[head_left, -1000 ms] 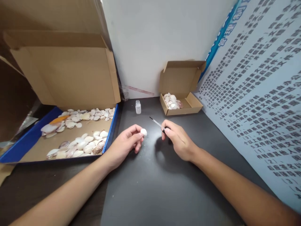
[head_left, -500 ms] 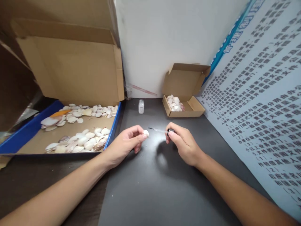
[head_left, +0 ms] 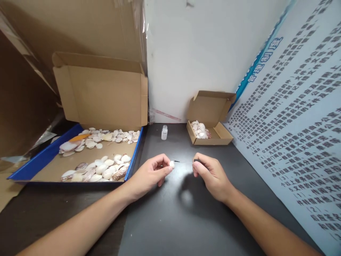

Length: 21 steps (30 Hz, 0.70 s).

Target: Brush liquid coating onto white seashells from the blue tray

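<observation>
Dark desk (head_left: 157, 227), pale wall (head_left: 170, 64) behind. Small white shell (head_left: 172, 165) is mid-scene, held above the desk; left hand (head_left: 154, 172) has a narrow grip on it, probably to leave its face exposed. Right hand (head_left: 214, 177) grips the black cap (head_left: 197, 160) of a thin brush (head_left: 177, 161), likely to keep skin off the tip. Tip points left, right beside the shell; from here can't tell if touching. Uncapped bottle (head_left: 164, 134) stands upright beyond both hands, presumably for easy reach. Far right: small carton (head_left: 213, 141), lid up, part-filled with shells. Left: blue-walled box (head_left: 134, 153), also lid up, more shells in two groups.
</observation>
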{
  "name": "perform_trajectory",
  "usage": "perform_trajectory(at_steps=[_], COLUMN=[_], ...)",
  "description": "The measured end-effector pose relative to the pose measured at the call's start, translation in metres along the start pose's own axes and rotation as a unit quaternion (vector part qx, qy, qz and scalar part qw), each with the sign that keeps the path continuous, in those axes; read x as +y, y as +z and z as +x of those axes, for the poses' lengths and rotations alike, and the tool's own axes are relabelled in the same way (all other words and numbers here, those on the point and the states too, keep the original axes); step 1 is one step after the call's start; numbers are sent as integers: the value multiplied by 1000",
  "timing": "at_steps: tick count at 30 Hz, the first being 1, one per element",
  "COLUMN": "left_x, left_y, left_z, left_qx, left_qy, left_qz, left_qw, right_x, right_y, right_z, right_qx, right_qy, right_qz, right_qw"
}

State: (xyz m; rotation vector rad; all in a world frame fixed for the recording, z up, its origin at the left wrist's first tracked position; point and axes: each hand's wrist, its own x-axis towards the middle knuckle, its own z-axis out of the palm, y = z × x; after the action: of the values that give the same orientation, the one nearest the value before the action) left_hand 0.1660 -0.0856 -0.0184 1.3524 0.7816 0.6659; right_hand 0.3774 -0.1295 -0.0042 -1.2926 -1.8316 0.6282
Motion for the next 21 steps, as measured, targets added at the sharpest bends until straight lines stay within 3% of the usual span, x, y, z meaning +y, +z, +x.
perform_trajectory(at_steps=[4, 21], left_x=[1, 5], left_y=[1, 2], left_z=[-1, -2], left_qx=[-6, -5], left_qy=[-5, -22], left_qz=[0, 26], left_qw=[1000, 999], right_x=[-1, -4], right_y=[1, -1], right_z=[0, -2], right_qx=[-25, 4], right_qy=[-5, -6], right_qz=[3, 8], right_qw=[1000, 1000])
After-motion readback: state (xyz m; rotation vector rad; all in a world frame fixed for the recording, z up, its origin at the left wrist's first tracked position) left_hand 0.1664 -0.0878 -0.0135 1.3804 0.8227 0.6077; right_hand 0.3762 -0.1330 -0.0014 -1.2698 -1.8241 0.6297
